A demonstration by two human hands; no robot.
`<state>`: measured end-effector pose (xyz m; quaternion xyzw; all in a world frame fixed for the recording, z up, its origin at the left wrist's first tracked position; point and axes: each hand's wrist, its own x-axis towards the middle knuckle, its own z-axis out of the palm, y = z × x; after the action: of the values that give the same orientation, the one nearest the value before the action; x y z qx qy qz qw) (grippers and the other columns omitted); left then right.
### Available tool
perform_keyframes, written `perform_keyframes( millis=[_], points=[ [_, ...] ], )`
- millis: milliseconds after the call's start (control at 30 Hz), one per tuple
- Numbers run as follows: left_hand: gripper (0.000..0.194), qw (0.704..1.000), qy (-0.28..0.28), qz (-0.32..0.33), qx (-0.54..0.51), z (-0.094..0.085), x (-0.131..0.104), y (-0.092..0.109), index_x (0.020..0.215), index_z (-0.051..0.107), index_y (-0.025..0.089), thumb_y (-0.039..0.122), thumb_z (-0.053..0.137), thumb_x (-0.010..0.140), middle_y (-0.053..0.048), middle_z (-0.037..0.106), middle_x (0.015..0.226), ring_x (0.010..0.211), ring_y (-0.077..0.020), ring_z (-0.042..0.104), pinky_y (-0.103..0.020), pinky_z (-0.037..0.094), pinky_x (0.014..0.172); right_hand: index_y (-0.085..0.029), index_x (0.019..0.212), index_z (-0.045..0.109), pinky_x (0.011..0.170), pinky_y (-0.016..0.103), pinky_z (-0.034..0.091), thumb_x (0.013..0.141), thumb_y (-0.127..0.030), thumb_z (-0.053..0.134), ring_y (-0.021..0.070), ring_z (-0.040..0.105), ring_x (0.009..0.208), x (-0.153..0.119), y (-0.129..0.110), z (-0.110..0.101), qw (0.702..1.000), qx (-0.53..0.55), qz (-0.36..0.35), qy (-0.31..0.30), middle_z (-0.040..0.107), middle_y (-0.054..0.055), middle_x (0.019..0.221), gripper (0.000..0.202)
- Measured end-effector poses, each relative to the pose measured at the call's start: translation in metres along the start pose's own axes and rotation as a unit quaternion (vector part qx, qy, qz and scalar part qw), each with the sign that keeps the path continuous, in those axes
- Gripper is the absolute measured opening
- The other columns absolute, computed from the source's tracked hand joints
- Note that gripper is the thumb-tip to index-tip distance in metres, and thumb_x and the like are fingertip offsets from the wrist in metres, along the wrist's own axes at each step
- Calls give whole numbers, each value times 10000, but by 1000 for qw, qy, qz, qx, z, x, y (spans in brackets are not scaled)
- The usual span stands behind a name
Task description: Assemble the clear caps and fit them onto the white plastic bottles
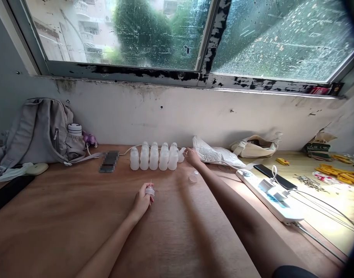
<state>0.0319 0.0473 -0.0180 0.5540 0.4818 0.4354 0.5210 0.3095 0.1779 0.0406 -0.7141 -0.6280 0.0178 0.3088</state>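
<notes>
Several small translucent white bottles [154, 157] stand upright in rows near the wall. My right hand [192, 157] reaches to their right end, its fingers closed on another white bottle [181, 155], which leans slightly. Nearer to me, my left hand [142, 200] rests low over the table with its fingers wrapped round a small clear ribbed piece [149, 190]; a thin stem points up from it. Its exact kind is too small to make out. Below my right wrist, a clear plastic cup-like cap [193, 177] sits on the wooden table [165, 239].
A grey backpack [40, 131] and a phone-sized dark object [109, 161] are on the left. Toward the right lie a white plastic package [214, 152], a cream bag [253, 146], a power strip [269, 199] with chargers and cables, a black phone [273, 176], and yellow items [340, 173].
</notes>
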Motion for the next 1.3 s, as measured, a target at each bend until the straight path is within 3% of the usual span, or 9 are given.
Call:
perform_keyframes(
  millis=[233, 367, 467, 633, 800, 1000, 1133, 1200, 1300],
  points=[
    [441, 997, -25, -50, -46, 3, -2, 3, 1042, 499, 158, 97, 421, 612, -28, 560, 846, 537, -59, 502, -141, 374, 429, -159, 763, 568, 660, 321, 401, 728, -290, 469, 201, 533, 732, -19, -6, -25, 998, 9, -3, 66, 569, 76, 797, 167],
    [407, 993, -45, -79, -75, 5, -6, 7, 1065, 450, 154, 139, 391, 662, -42, 560, 846, 538, -74, 529, -157, 379, 423, -171, 880, 522, 654, 302, 429, 748, -351, 473, 186, 540, 779, -40, -18, -48, 993, 41, -22, 111, 564, 73, 894, 228],
    [413, 988, -65, -94, -103, 4, -9, 13, 1109, 407, 193, 178, 377, 698, -37, 558, 860, 536, -76, 553, -159, 381, 421, -174, 989, 459, 645, 296, 456, 740, -369, 518, 170, 549, 750, -66, -30, -56, 978, 135, -56, 147, 567, 65, 884, 321],
    [329, 972, -107, -117, -175, -2, -11, 16, 1061, 460, 225, 307, 431, 745, -32, 584, 842, 528, -73, 571, -149, 365, 428, -187, 1031, 438, 684, 320, 472, 742, -327, 554, 177, 553, 791, -125, -47, -41, 961, 231, -122, 91, 564, 62, 877, 342],
    [265, 968, -99, -127, -193, -3, -8, 10, 953, 483, 207, 364, 453, 741, -4, 589, 726, 433, -52, 515, -135, 296, 377, -195, 1109, 438, 739, 356, 465, 753, -295, 549, 182, 543, 806, -165, -51, -19, 961, 242, -119, 63, 550, 64, 896, 386],
    [256, 965, -105, -126, -204, -3, -8, 12, 944, 468, 214, 360, 469, 733, 20, 555, 699, 431, -45, 496, -133, 282, 379, -207, 1082, 492, 760, 359, 445, 753, -271, 534, 203, 525, 849, -178, -47, -12, 961, 230, -142, 62, 531, 73, 938, 338],
    [322, 960, -116, -131, -219, -1, -10, 17, 998, 442, 242, 325, 538, 702, 18, 545, 783, 487, -46, 519, -137, 317, 411, -215, 1221, 320, 834, 370, 419, 722, -266, 562, 222, 508, 976, -185, -41, -2, 956, 259, -136, 12, 504, 84, 1076, 558],
    [346, 955, -115, -134, -239, 0, -10, 19, 1026, 428, 252, 387, 524, 722, 9, 544, 823, 528, -58, 537, -148, 344, 432, -217, 1285, 195, 854, 367, 410, 705, -264, 578, 220, 506, 1003, -189, -38, 5, 954, 274, -122, -25, 478, 89, 1136, 697],
    [383, 943, -106, -152, -275, 3, -10, 20, 1053, 418, 244, 510, 385, 780, -13, 553, 828, 549, -86, 550, -176, 373, 439, -219, 1252, 218, 817, 355, 434, 710, -267, 571, 205, 541, 940, -191, -38, 13, 951, 286, -89, -73, 516, 76, 1078, 649]
  ],
)
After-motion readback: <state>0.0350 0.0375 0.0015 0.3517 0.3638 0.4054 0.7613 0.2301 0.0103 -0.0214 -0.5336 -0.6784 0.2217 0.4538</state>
